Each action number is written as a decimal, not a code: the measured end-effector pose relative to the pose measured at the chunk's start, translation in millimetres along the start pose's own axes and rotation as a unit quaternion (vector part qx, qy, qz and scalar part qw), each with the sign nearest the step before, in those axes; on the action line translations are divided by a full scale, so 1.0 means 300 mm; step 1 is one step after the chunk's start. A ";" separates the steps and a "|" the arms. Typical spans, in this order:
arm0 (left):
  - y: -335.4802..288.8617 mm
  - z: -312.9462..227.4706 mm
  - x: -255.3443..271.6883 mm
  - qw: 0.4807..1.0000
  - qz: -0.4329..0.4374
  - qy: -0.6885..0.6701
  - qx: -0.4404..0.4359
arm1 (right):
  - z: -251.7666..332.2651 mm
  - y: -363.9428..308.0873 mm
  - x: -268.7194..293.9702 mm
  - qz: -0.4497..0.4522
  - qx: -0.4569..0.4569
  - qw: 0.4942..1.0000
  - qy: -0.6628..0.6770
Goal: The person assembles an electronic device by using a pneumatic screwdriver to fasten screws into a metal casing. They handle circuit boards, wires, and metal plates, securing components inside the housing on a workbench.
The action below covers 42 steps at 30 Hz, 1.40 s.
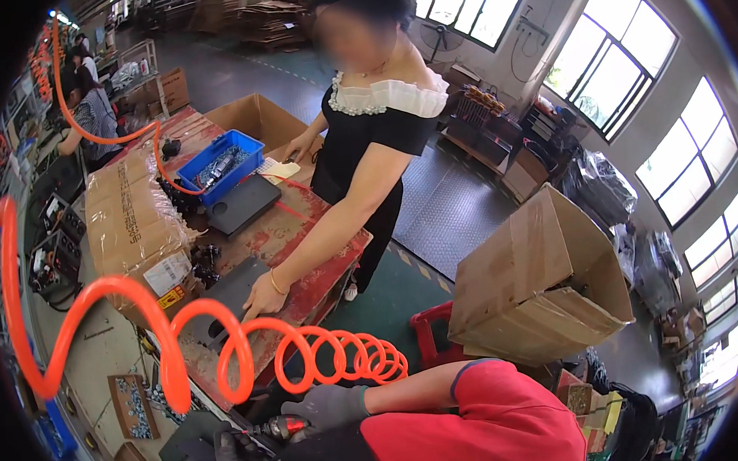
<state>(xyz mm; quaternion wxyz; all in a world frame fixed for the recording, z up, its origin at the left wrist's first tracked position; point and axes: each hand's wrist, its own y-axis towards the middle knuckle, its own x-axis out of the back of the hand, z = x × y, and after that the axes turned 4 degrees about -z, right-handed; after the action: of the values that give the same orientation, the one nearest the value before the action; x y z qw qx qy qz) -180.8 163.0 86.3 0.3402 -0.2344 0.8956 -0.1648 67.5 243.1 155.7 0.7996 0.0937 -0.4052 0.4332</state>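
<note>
Red tabletop: the worn red tabletop has a flattened cardboard carton along its left edge and a blue bin in its far half.
Pale bench: the pale bench runs left of the tabletop.
Orange hose: the coiled hose crosses in front of the tabletop's near corner; best kept off the wrist and tool.
Co-worker's hand: the co-worker's hand rests on a flat dark panel by the tabletop's near end.
Black part: the black part sits just below the tabletop's near corner.
Left glove: the left hand is against the part, fingers bent; whether it grips or only steadies, I cannot tell. Firm bracing, fingers clear of the bit, would serve.
Right glove: the right hand is closed round the driver.
Driver: the red-and-silver driver points left toward the part; square alignment and steady pressure should suit.
Screw tray: the screw tray lies near the bench's right edge.
</note>
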 end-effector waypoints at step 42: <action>-0.383 0.044 0.032 0.970 -0.182 0.161 -0.010 | 0.054 0.179 0.087 0.090 0.011 0.995 0.041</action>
<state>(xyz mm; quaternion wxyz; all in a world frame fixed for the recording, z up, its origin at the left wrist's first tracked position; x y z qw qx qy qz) -142.8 60.0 124.1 0.1532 -0.3675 0.8824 -0.2505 24.7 283.8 174.5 0.7724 0.0479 -0.3737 0.5113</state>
